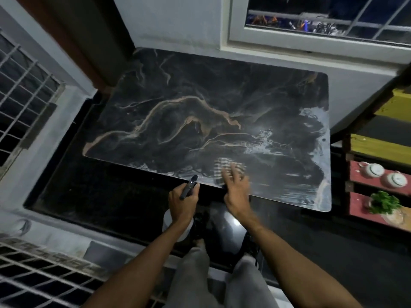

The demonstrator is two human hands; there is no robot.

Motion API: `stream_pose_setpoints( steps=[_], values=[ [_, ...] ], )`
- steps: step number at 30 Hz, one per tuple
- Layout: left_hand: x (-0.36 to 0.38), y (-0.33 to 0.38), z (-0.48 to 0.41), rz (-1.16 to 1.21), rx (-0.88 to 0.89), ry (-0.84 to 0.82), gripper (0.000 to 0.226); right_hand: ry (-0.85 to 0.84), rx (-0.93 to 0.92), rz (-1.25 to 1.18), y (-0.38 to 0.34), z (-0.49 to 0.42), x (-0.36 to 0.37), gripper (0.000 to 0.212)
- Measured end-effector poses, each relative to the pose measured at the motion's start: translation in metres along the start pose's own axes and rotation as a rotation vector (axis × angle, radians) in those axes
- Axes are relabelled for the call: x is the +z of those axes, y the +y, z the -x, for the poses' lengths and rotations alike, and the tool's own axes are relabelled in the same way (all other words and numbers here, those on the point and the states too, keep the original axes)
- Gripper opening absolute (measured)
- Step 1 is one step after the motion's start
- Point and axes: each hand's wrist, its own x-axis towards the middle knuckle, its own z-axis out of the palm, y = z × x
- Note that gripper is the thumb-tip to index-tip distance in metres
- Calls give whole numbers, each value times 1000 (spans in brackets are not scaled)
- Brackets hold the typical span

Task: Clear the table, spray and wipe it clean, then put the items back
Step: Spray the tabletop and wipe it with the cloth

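A dark marble-patterned table (178,112) fills the middle of the head view, bare of items. Wet smears shine on its right half (278,141). My right hand (235,185) lies flat, fingers spread, on a striped cloth (222,167) at the table's near edge; the hand is blurred. My left hand (182,201) hovers just off the near edge and grips a dark spray bottle (189,187), its nozzle pointing toward the table. The bottle's white body (166,218) shows below the wrist.
A red and yellow shelf (378,174) stands right of the table with two white teapots (387,174) and a green plant (382,202). A window (322,23) sits behind, and barred windows are at the left. The black floor (100,192) lies below.
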Motion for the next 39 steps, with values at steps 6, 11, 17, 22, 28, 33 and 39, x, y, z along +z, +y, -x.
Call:
stream_pose_setpoints(
  steps=[6, 11, 17, 22, 28, 33, 39],
  values=[
    [-34, -28, -24, 17, -56, 38, 47, 150, 302, -8, 9, -4, 1, 78],
    [-61, -44, -33, 7, -72, 109, 48, 15, 21, -33, -90, -21, 47, 94],
    [-75, -62, -50, -6, -101, 105, 43, -110, -161, 76, -94, -28, 45, 96],
    [-50, -38, -42, 42, -46, 22, 46, 258, 356, 64, 32, 26, -8, 82],
    [25, 18, 4, 43, 51, -116, 34, 27, -7, 78, 25, 26, -7, 81],
    [88, 61, 50, 31, 58, -267, 42, 229, 423, 34, 147, 61, -67, 76],
    [142, 106, 98, -34, 32, -423, 42, 215, 478, 55, 205, 89, -102, 80]
  ],
)
